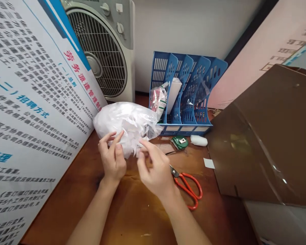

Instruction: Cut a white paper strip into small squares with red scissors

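A translucent white plastic bag (117,114) lies bulging on the table, its mouth towards me. White paper scraps (131,137) show at that opening. My left hand (113,160) is at the near left side of the bag, fingers apart and touching or almost touching it. At the right of the scraps is my right hand (155,166), index finger stretched towards them, the other fingers curled to the thumb. Whatever its fingertips hold is too small to make out. Partly behind my right hand lie scissors (190,189) with red handles.
A blue file rack (186,127) at the back holds packets. Before it lie a green tape measure (180,142), a white roll (199,140) and a white paper square (208,163). A fan (129,68) stands behind, a printed board (40,102) left, a brown box (257,143) right.
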`<state>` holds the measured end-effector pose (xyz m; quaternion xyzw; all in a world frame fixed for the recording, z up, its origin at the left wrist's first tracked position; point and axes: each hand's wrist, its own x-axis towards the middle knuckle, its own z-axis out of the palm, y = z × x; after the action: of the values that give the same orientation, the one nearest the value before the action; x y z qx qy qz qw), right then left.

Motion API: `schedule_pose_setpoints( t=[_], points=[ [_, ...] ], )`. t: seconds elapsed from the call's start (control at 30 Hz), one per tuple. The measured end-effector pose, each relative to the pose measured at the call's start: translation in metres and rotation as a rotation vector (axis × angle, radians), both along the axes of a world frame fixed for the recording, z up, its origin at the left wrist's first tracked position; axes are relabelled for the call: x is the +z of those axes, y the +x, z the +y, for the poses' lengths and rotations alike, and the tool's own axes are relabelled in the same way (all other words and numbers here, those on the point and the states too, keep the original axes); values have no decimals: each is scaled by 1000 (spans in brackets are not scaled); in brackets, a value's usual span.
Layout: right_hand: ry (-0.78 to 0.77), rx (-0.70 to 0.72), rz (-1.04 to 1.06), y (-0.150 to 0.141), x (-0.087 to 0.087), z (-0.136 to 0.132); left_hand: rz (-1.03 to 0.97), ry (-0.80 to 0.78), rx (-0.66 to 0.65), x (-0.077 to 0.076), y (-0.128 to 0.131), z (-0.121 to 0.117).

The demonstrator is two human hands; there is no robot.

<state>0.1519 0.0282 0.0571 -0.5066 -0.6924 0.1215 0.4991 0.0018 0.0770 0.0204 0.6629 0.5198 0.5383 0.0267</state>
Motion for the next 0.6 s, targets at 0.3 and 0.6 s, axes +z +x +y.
schedule_pose_setpoints(
  t=[0.3,0.6],
  points=[
    [-314,-808,-178,151,-32,-68,27,187,53,21,9,-22],
    [-364,-707,-196,156,-48,-65,359,-471,-499,-21,41,-40]
  ],
)
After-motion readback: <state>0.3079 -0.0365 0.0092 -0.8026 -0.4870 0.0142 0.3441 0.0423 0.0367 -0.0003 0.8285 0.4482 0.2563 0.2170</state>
